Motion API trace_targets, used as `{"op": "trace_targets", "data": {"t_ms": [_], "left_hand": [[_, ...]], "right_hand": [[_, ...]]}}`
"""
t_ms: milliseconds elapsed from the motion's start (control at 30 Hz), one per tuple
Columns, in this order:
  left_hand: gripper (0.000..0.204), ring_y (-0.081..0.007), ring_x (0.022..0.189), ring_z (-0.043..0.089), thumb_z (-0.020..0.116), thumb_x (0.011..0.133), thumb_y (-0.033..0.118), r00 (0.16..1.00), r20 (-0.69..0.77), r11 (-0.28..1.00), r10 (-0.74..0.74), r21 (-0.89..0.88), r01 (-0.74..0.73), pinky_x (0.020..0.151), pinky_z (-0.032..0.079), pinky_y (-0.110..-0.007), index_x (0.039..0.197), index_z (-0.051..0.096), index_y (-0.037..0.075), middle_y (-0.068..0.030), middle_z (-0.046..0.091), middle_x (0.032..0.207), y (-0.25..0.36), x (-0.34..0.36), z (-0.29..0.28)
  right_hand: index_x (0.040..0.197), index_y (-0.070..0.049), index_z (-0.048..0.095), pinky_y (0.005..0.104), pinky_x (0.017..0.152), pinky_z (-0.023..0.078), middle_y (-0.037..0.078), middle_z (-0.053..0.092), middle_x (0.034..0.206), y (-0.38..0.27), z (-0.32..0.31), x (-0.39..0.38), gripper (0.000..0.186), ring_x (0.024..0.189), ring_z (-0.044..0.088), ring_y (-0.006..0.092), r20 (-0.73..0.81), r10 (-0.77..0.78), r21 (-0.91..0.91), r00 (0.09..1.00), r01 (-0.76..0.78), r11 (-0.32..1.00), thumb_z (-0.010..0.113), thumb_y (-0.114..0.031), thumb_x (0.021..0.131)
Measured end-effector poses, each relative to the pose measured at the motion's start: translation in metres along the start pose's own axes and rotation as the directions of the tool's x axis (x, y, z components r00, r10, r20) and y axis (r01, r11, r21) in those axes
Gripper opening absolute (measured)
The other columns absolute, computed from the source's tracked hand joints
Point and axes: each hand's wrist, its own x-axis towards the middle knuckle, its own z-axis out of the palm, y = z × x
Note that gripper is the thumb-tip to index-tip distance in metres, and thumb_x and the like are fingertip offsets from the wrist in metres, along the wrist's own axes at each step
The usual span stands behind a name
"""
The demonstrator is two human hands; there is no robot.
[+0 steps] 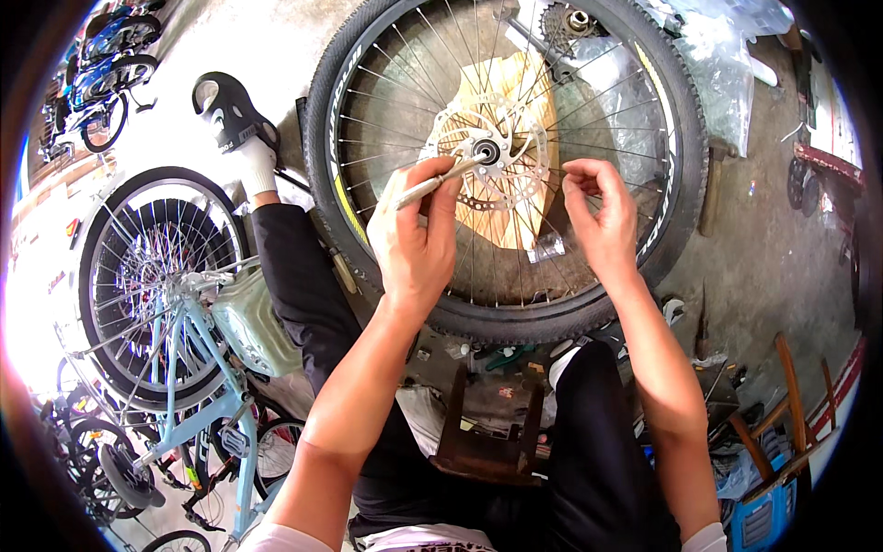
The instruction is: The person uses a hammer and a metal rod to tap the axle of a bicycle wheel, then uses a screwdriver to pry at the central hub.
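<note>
A bicycle wheel (688, 175) lies flat in front of me, its hub and spokes facing up. My left hand (411, 253) pinches a slim, pen-like metal tool (418, 191) between thumb and fingers. The tool's tip reaches the hub (486, 152) at the middle of a perforated disc brake rotor (531, 138). My right hand (607, 225) hovers over the spokes right of the rotor, fingers bent and thumb slightly apart. I see nothing in it. Beneath the spokes lies a yellowish-brown sheet (501, 228), perhaps cardboard.
A cassette (557, 28) and clear plastic bags (713, 74) lie beyond the wheel. A light-blue bicycle (207, 414) is at left, with a black shoe (230, 115) above it. A hammer (711, 189) lies right of the tyre; a small wooden stool (487, 451) sits between my legs.
</note>
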Motion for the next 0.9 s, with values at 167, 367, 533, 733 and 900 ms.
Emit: {"op": "trace_targets", "data": {"t_ms": [167,367,533,733,900], "left_hand": [[0.014,-0.022,0.068,0.062,0.069,0.099,0.01,1.0,0.013,0.998,-0.016,0.062,0.015,0.066,0.051,-0.032,0.11,0.07,0.002,-0.012,0.068,0.087,-0.009,0.009,0.007],[0.015,-0.0243,0.072,0.067,0.07,0.098,0.011,0.998,0.047,0.996,0.038,0.083,-0.042,0.068,0.053,-0.034,0.11,0.071,0.003,-0.0136,0.069,0.088,-0.011,0.017,0.015],[0.016,-0.0244,0.068,0.066,0.071,0.097,0.011,0.993,0.099,0.988,0.071,0.129,-0.083,0.067,0.054,-0.034,0.111,0.071,0.004,-0.0136,0.07,0.086,-0.006,0.019,0.021],[0.019,-0.0156,0.064,0.06,0.074,0.096,0.015,0.998,0.065,0.994,-0.02,0.11,0.013,0.062,0.05,-0.03,0.112,0.072,0.004,-0.0089,0.069,0.084,-0.012,0.017,0.023],[0.019,-0.0049,0.071,0.058,0.074,0.099,0.016,0.999,0.034,0.991,0.004,0.13,-0.009,0.064,0.047,-0.022,0.112,0.075,0.001,-0.0023,0.07,0.08,-0.012,0.015,0.027]], "right_hand": [[0.109,0.0,0.067,0.0322,0.077,0.056,0.011,0.069,0.096,0.003,-0.001,-0.003,0.017,0.084,0.07,0.0194,-0.02,0.029,-0.012,0.999,-0.029,1.0,0.067,0.001,0.092],[0.108,0.0,0.067,0.0325,0.076,0.056,0.012,0.069,0.096,0.001,-0.001,-0.007,0.015,0.082,0.071,0.0211,0.026,0.039,0.008,0.999,-0.04,0.999,0.066,0.0,0.093],[0.106,-0.001,0.067,0.0337,0.074,0.056,0.011,0.069,0.093,0.005,-0.005,-0.009,0.014,0.081,0.07,0.0216,0.019,0.043,0.035,0.999,-0.044,0.998,0.066,0.0,0.092],[0.105,-0.003,0.067,0.0356,0.074,0.055,0.011,0.07,0.091,0.016,-0.01,-0.013,0.014,0.082,0.07,0.0249,0.003,0.04,0.011,0.999,-0.04,0.999,0.066,-0.002,0.091],[0.099,-0.005,0.067,0.0419,0.075,0.053,0.011,0.069,0.091,0.022,-0.011,-0.013,0.011,0.083,0.068,0.0297,0.009,-0.117,-0.204,0.993,0.116,0.972,0.068,-0.003,0.088]]}}
